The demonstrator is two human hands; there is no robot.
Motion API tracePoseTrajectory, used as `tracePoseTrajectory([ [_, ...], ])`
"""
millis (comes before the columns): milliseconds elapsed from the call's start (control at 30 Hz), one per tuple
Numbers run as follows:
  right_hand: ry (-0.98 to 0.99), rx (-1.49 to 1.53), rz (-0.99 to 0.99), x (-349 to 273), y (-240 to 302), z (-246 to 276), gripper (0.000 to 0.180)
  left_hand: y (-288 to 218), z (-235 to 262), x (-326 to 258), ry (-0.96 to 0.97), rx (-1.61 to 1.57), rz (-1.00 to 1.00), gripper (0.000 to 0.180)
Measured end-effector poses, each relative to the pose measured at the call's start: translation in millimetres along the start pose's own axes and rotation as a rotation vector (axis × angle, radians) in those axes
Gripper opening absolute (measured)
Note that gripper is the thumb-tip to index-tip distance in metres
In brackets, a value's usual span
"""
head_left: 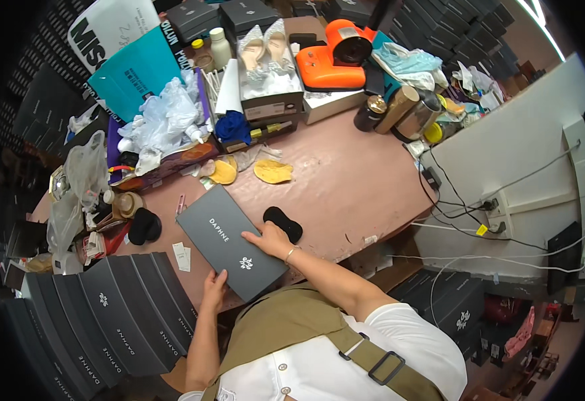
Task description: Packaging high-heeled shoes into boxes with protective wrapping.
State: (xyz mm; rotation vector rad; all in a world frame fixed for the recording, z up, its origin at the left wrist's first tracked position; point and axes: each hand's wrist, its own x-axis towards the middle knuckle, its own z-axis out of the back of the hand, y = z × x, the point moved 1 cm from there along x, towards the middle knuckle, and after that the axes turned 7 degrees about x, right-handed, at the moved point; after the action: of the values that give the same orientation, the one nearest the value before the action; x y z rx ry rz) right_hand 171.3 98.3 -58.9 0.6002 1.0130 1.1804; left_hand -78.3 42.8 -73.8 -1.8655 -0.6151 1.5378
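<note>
white short-sleeved shirt | olive apron, buckled strap | thin bracelet (289, 254), right wrist

On my feed I see an orange machine (332, 57) at the far side of the pink worktable (352, 194), beside an open box holding a pair of silvery shoes (265, 47). Yellow insoles (272, 172) lie mid-table, a black pad (283, 224) nearer me. Crumpled plastic bags (165, 120) pile up left, above a row of dark boxes (105, 321).
</note>
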Motion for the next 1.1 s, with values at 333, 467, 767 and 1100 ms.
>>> tracePoseTrajectory([
  [333,0.077,0.153,0.022,-26,-6,-29,0.067,-35,25,63,-0.564,0.477,-0.223,0.064],
  [467,0.157,0.156,-0.067,-23,-8,-29,0.074,-35,16,57,-0.527,0.430,-0.079,0.067],
  [767,0.060,0.932,-0.173,-87,-39,184,0.083,-92,-132,38,0.160,0.131,-0.204,0.059],
  [1100,-0.321,-0.642,-0.042,-78,-196,384,0.062,-67,-184,143,0.332,1.852,-0.735,0.039],
])
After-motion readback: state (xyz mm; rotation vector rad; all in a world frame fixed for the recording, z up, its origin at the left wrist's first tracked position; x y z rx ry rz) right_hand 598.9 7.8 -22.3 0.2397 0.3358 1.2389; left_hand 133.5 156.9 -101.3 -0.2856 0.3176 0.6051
